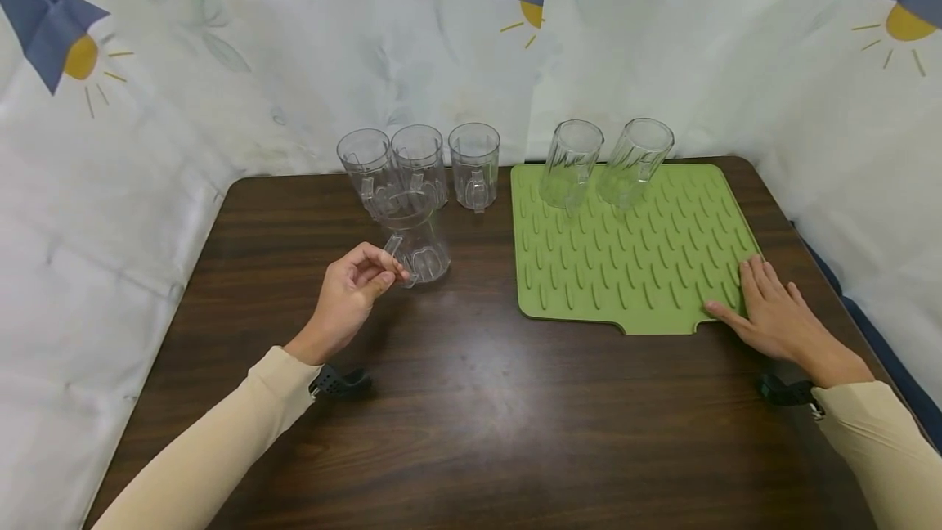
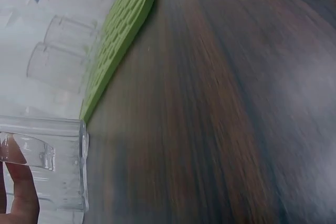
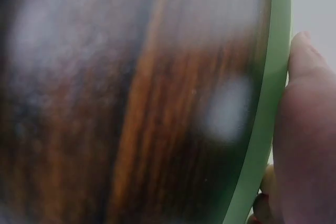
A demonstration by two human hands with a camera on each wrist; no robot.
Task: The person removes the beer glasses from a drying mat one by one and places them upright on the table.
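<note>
A clear mug point(image 1: 418, 248) stands at the left of the dark wooden table, in front of several more clear mugs. My left hand point(image 1: 359, 285) pinches its handle between thumb and fingers; in the left wrist view, fingers point(image 2: 22, 187) show behind the mug's handle point(image 2: 37, 153). On the right lies a green ridged mat point(image 1: 589, 268). My right hand point(image 1: 780, 317) rests on the mat's front right corner with its fingers extended and thumb spread. The right wrist view shows that hand against the green mat edge point(image 3: 270, 93).
Near the back edge stand three clear mugs point(image 1: 474, 162) in a row, left of the mat. Two more clear mugs point(image 1: 572, 162) stand on the mat's back left part. A white patterned sheet point(image 1: 294, 56) hangs behind the table point(image 1: 471, 432) and along its sides.
</note>
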